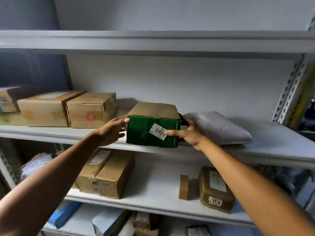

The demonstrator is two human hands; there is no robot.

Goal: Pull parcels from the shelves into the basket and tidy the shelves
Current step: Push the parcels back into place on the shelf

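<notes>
Middle shelf [272, 145], taken from the left: I log two brown cartons [68, 109] side by side near the back, well apart from the work. Next, my left hand [110, 132], fingers straight and slightly spread, fingertips touching the upper left edge of the green-fronted box [151, 133]; it rests on that side without wrapping it. The box itself stands upright at the front lip of the middle shelf, brown top, green face toward me, a white sticker [158, 131] reading 0401 stuck on at a slant. My right hand [189, 132] comes next, thumb laid across the green face just beside the sticker, fingers reaching round the right side toward the back; how firmly they clamp I cannot tell, since the box hides their tips. Right of that, a grey padded bag [219, 128] lies flat, touching or just beside my right hand. No basket is in view. Step in hand, as I judge it: taking hold of the box to pull it off the shelf. The next move calls for both palms to press inward, then a straight draw toward me, clear of the bag.
</notes>
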